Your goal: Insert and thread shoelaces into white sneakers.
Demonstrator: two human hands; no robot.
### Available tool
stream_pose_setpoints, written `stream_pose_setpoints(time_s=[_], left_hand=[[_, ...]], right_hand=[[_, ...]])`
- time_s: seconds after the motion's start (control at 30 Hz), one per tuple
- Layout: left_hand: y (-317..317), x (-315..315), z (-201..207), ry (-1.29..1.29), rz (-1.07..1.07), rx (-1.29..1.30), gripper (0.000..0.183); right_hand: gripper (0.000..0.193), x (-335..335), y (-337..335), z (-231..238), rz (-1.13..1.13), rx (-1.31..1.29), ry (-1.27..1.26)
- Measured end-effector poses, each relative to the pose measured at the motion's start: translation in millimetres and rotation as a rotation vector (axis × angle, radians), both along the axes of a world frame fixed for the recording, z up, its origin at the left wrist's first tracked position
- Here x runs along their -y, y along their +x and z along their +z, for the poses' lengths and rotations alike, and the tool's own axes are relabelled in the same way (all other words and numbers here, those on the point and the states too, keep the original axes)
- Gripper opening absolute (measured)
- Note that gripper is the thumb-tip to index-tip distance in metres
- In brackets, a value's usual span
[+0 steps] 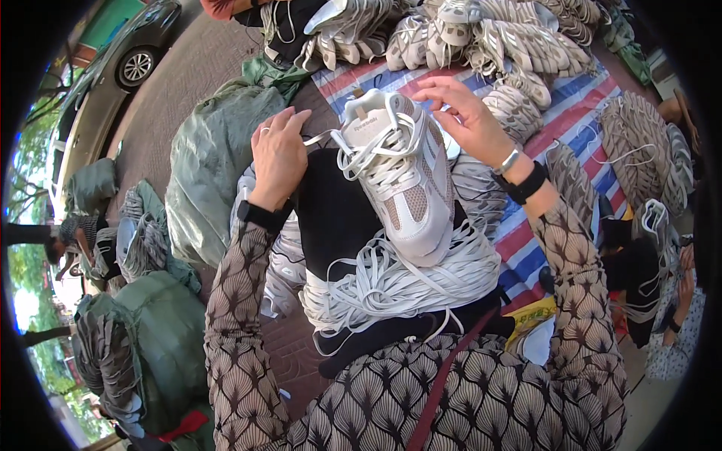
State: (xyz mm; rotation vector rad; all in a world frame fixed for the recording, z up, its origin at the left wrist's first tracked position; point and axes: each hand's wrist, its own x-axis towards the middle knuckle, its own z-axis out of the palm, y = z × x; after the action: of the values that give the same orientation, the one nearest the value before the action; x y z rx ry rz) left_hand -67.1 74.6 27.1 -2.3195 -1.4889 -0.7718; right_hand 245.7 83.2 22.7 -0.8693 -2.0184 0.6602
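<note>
A white and beige sneaker rests on my lap, its toe toward me and white laces threaded through its eyelets. Left of its collar, my left hand is closed on a white shoelace that runs out from the shoe. My right hand hovers at the collar's right side, thumb and fingers bent and apart, with nothing clearly seen between them. Under the toe lies a thick bundle of white shoelaces, spread over the black cloth on my lap.
Stacked sneakers cover a striped tarp ahead and to the right. Green sacks stand at my left, beside more shoes. Another person's arm shows at the right edge. A parked car stands at the far left.
</note>
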Motion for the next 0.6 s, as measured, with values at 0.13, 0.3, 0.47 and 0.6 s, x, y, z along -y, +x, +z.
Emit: stream_pose_setpoints(time_s=[0.13, 0.3, 0.47, 0.6], left_hand=[[36, 17, 34, -0.335, -0.229, 0.275, 0.029], [63, -10, 31, -0.302, -0.319, 0.276, 0.024], [85, -26, 25, -0.606, -0.296, 0.411, 0.018], [79, -34, 29, -0.670, -0.355, 0.366, 0.019]], right_hand=[[0.029, 5, -14, 16, 0.070, -0.093, 0.118], [0.036, -1, -26, 7, 0.019, -0.142, -0.208], [0.040, 19, -27, -8, -0.080, -0.138, -0.184], [0.040, 24, -29, -9, -0.034, -0.233, -0.240]])
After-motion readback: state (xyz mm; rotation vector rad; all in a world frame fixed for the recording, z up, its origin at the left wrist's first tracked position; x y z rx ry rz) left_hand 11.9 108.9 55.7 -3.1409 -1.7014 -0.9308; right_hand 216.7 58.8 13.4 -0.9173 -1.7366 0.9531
